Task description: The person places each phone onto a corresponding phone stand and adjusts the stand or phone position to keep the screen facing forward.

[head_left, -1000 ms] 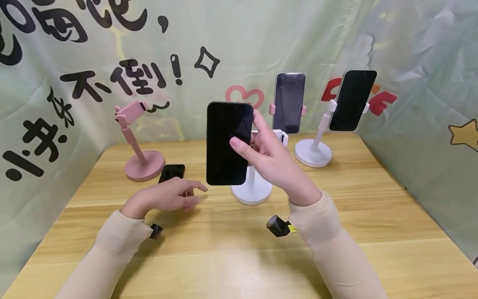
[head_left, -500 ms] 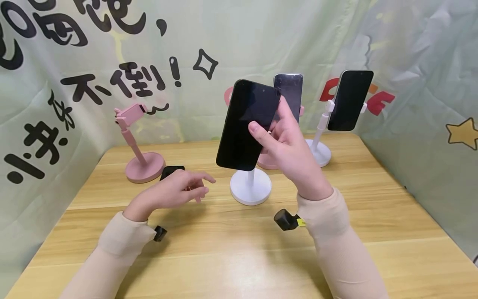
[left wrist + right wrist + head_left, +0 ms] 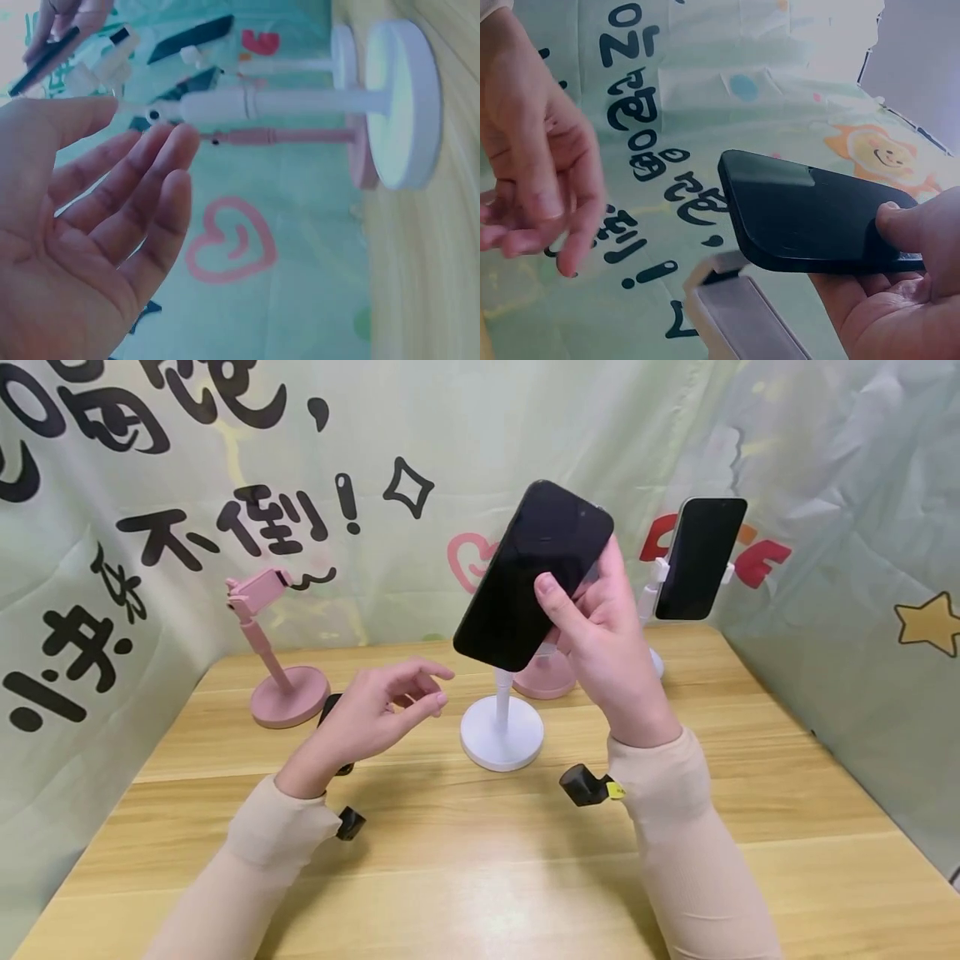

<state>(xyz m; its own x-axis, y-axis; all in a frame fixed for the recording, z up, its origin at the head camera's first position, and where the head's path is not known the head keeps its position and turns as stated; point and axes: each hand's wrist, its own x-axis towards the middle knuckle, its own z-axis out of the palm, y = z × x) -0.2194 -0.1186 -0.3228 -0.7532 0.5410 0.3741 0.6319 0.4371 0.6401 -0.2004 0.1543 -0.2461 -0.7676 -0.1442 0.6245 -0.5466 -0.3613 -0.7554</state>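
Right hand point(image 3: 617, 652) around phone point(image 3: 517, 577) above wooden table point(image 3: 480, 860), lettered cloth point(image 3: 540, 427) behind

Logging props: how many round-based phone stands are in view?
4: a pink round-based stand at left; a white round-based stand at centre; a second pink stand behind it, mostly hidden; a second white stand at right, partly hidden.

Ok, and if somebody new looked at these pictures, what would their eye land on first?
Probably the black phone, held tilted in the right hand and hiding the top of the white stand in the head view. Next, perhaps, the bold black lettering on the cloth at upper left. Then maybe the pink stand below it, with no phone in its clamp.
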